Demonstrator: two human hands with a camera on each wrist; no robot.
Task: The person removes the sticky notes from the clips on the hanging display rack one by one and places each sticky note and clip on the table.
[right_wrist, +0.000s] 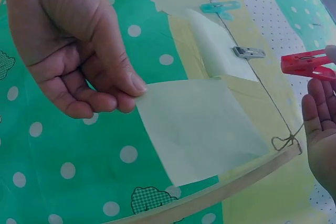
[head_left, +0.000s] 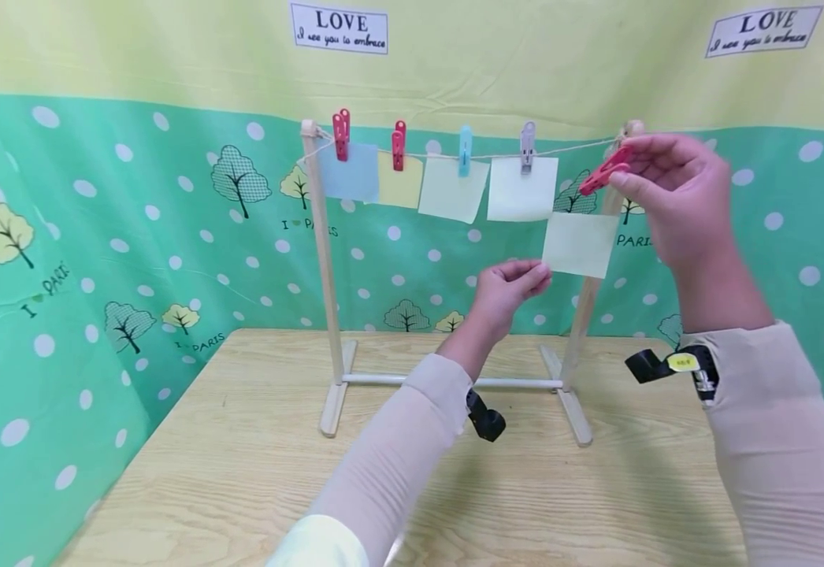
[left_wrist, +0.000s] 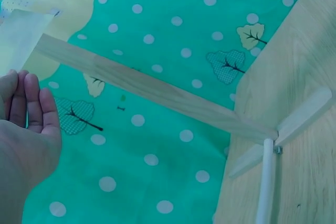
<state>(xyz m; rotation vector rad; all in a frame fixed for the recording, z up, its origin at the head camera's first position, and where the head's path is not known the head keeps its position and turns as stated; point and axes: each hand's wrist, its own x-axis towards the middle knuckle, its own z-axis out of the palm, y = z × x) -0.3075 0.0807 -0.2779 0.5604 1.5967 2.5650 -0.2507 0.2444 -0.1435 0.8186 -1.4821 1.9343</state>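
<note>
My left hand [head_left: 507, 291] pinches a pale green paper square [head_left: 580, 245] by its lower left corner, below the string and left of the right post. Up by the string's right end, my right hand [head_left: 688, 193] holds a red clothespin [head_left: 605, 171] between thumb and fingers. The right wrist view shows the paper [right_wrist: 197, 129] flat and apart from the red clothespin [right_wrist: 305, 64]. In the left wrist view only part of the paper [left_wrist: 23, 35] shows, above the left hand [left_wrist: 29, 124].
A wooden stand with a white crossbar [head_left: 447, 382] stands on the table [head_left: 242, 472]. Along its string [head_left: 575, 147] hang a blue note [head_left: 350, 173], a yellow note [head_left: 399, 181], a pale green note [head_left: 452, 189] and a white note [head_left: 522, 193], each clipped by a clothespin. A patterned curtain [head_left: 171, 260] hangs behind.
</note>
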